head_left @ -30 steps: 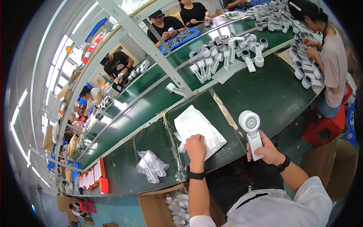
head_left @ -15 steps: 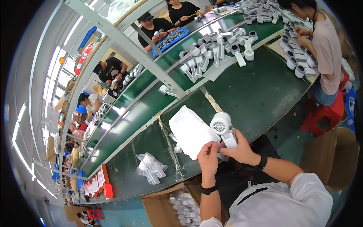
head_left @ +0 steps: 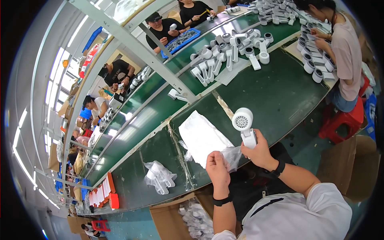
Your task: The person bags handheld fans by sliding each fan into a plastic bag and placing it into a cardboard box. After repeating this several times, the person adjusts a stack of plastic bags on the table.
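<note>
A white handheld fan (head_left: 243,119), its round grille facing up, is gripped by the handle in my right hand (head_left: 261,155). My left hand (head_left: 219,169) is closed in a pinch on a clear plastic bag (head_left: 231,157). The bag hangs between my two hands, below the fan's handle; its opening cannot be made out. Beyond my left hand a stack of white plastic bags (head_left: 203,137) lies on the green table (head_left: 276,94). Farther left on the table rests a clear bag with white fans (head_left: 160,177) inside.
An open carton (head_left: 170,218) of bagged fans stands below the table's near edge. Many loose fans (head_left: 236,48) lie on the conveyor ahead. A metal post (head_left: 160,68) rises there. Co-workers sit opposite, and one person (head_left: 346,52) works at right beside a red stool (head_left: 348,122).
My right hand has moved the fan slightly up and to the right, away from my left hand. The clear bag now shows spread between the hands.
</note>
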Demonstrator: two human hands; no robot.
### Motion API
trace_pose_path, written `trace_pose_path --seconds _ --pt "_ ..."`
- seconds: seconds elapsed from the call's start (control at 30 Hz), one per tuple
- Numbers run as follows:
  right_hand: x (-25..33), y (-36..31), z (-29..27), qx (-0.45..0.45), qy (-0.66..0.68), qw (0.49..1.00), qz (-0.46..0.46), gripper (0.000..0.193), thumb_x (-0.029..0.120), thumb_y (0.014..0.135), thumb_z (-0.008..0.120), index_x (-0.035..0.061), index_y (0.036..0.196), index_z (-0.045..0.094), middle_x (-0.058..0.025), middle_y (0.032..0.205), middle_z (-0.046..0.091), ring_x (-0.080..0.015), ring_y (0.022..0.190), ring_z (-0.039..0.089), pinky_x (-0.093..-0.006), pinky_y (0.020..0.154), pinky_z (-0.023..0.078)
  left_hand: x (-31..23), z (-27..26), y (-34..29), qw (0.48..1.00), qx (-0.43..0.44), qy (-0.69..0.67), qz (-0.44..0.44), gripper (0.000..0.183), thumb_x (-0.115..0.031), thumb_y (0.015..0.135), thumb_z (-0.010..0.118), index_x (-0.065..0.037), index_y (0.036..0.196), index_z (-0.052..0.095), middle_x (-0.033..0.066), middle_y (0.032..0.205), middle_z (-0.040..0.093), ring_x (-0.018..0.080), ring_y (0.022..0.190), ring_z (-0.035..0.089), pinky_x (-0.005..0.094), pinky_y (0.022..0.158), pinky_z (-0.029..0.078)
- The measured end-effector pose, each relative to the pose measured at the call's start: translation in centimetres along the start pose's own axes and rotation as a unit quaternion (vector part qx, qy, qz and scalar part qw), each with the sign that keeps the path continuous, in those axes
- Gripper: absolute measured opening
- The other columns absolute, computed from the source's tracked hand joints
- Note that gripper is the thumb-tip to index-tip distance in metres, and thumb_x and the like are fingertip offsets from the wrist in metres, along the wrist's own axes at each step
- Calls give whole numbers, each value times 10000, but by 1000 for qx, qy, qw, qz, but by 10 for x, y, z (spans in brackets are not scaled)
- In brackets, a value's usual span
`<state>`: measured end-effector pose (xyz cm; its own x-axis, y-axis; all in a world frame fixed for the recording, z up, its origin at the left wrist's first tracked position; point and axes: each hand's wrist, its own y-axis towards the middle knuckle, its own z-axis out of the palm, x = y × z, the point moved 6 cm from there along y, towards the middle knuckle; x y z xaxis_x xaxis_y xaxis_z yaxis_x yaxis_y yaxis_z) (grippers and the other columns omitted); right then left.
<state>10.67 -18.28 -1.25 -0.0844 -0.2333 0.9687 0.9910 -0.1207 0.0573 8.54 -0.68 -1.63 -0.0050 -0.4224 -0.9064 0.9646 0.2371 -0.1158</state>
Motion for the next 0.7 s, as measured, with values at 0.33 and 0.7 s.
trace_pose_path --seconds 0.33,0.7 --pt "11 1 -17 4 13 1000 19 421 -26 756 651 22 1120 444 -31 803 588 -102 613 563 -264 544 475 4 14 -5 998 -13 61 -21 165 -35 917 593 7 1077 590 22 846 624 54 634 510 179 553 399" --pt "65 -36 -60 352 -56 932 60 804 26 822 675 39 1463 190 -81 957 668 -129 827 629 -276 715 494 3 36 -4 992 -30 112 54 136 -33 874 632 44 986 631 42 853 632 78 751 559 209 677 456"
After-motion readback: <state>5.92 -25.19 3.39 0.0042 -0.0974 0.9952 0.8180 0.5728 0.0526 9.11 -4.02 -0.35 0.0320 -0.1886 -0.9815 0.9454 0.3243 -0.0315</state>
